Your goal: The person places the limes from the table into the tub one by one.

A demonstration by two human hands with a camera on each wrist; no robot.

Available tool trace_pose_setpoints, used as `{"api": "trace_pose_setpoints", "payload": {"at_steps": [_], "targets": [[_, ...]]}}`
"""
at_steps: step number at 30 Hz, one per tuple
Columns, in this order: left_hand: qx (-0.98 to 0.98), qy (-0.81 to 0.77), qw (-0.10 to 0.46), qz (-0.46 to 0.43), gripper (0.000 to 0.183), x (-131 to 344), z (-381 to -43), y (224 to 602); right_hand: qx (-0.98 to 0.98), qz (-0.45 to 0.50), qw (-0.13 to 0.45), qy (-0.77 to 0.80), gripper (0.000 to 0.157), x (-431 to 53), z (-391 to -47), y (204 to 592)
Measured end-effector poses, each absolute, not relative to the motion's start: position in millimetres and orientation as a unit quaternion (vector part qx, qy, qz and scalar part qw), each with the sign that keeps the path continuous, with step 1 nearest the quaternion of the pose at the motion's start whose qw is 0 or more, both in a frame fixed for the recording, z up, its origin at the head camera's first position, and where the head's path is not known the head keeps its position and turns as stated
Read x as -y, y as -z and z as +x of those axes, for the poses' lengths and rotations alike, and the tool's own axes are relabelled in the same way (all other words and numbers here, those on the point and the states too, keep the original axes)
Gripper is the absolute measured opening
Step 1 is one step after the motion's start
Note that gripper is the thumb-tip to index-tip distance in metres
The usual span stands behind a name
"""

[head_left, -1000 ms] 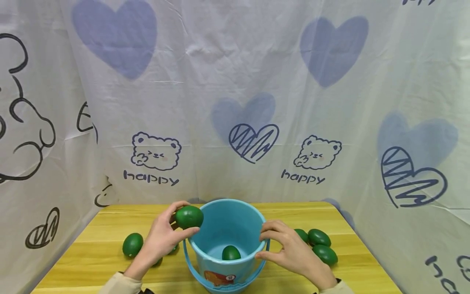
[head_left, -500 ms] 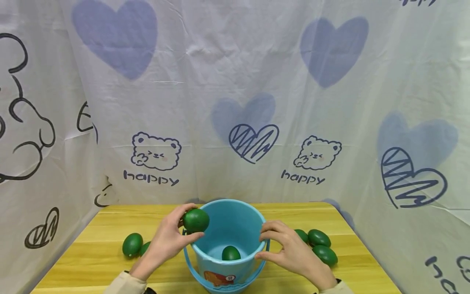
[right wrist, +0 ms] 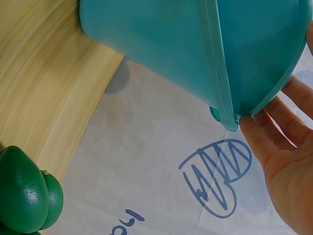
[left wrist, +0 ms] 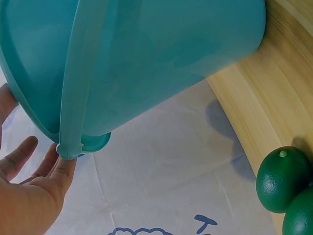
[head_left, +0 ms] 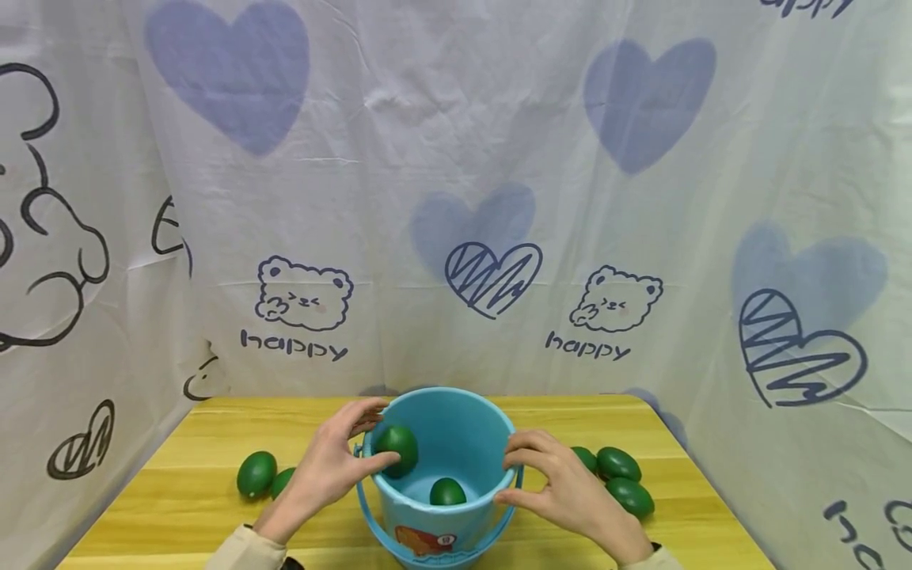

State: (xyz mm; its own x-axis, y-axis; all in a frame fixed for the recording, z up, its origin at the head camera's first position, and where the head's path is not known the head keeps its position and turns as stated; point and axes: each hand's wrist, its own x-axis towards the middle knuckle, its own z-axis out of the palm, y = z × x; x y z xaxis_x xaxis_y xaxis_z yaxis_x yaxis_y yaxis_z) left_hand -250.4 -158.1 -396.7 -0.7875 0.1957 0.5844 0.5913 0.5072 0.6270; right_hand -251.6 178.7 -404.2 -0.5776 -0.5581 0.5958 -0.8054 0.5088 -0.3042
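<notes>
A light blue bucket stands upright on the table, its handle hanging down at the front. Inside it, one dark green avocado lies at the bottom. Another avocado is within the mouth at the left wall, just beyond the left thumb. My left hand is spread at the left rim, fingers apart; in the left wrist view its fingers are near the handle joint and grip no fruit. On the right rim, my right hand rests with relaxed fingertips, also seen touching the rim in the right wrist view.
Two avocados lie on the wooden table left of the bucket, one partly behind the left forearm. Several more avocados sit together at the right. A white curtain with printed hearts and bears surrounds the table's back and sides.
The left hand carried an avocado rightward over the bucket's left rim and let it go; that avocado is now lower, inside the mouth. The right hand has stayed at the rim.
</notes>
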Motion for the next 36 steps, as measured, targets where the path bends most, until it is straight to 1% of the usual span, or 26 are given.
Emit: {"api": "trace_pose_setpoints", "payload": {"at_steps": [8,13,22,29,36], "targets": [[0.836,0.449,0.220,-0.226,0.064,157.5,-250.4,396.2,0.840,0.408,0.214,-0.286,0.026,-179.6,-252.1,404.0],[0.825,0.473,0.212,-0.226,0.060,157.1,-249.4,392.8,0.837,0.413,0.224,-0.282,0.027,-179.6,-252.8,403.9],[0.822,0.474,0.232,-0.214,0.051,161.5,-247.5,392.5,0.841,0.407,0.219,-0.282,0.026,-179.0,-252.4,404.1],[0.822,0.478,0.230,-0.205,0.036,166.6,-245.7,392.0,0.838,0.411,0.220,-0.284,0.026,-178.9,-252.4,404.0],[0.841,0.454,0.239,-0.170,0.022,175.8,-241.6,390.5,0.837,0.412,0.223,-0.281,0.026,-178.8,-252.9,404.1]]}}
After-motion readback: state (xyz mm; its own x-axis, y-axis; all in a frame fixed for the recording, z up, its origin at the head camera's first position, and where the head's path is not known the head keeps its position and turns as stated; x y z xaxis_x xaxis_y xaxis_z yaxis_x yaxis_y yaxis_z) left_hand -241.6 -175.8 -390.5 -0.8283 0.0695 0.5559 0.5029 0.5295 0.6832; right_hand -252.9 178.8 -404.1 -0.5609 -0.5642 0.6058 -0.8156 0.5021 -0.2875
